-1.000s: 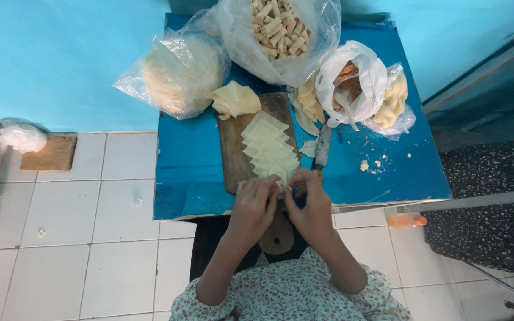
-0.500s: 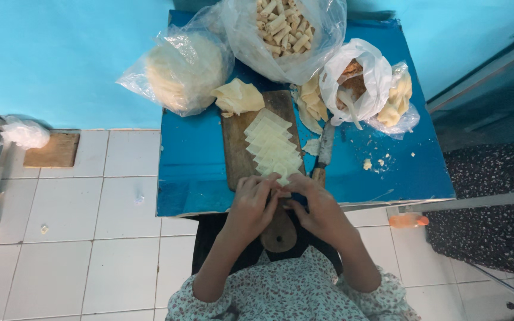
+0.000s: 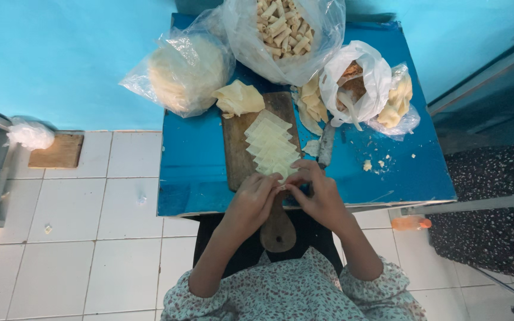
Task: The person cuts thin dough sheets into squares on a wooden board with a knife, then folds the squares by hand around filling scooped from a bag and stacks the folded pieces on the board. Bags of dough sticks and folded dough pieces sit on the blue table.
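At the near end of the wooden cutting board (image 3: 239, 148), both hands meet over the last dough square. Left hand (image 3: 256, 199) and right hand (image 3: 319, 193) are fingertip to fingertip, pinching a small pale piece of dough (image 3: 282, 186) between them; fingers curled in, pressed together on it. How it is folded cannot be told, too small and half covered.

Row of dough squares (image 3: 272, 145) lies overlapping along the board, running from its far end down to the hands. Board's round handle (image 3: 278, 230) sticks out past the table edge toward the person, below the hands. A loose crumpled sheet of dough (image 3: 239, 98) sits at the board's far left corner.

Right of the board, just beside it, a knife (image 3: 326, 144) lies on the blue table (image 3: 194, 172), with a small dough scrap (image 3: 311, 147) touching between knife and board. Crumbs (image 3: 376, 163) further right of the board.

Beyond the board's far end: clear bag of rolled pastry sticks (image 3: 284, 30). Far left of the board: clear bag with a stack of round dough sheets (image 3: 182, 71). Far right of the board: white plastic bag (image 3: 361, 80) with brownish filling, and another clear bag of pale pieces (image 3: 400, 101) beside it. Loose pale trimmings (image 3: 310, 104) between board and white bag.

Well left of the board, on the tiled floor (image 3: 90, 238), a small wooden block (image 3: 58, 150).
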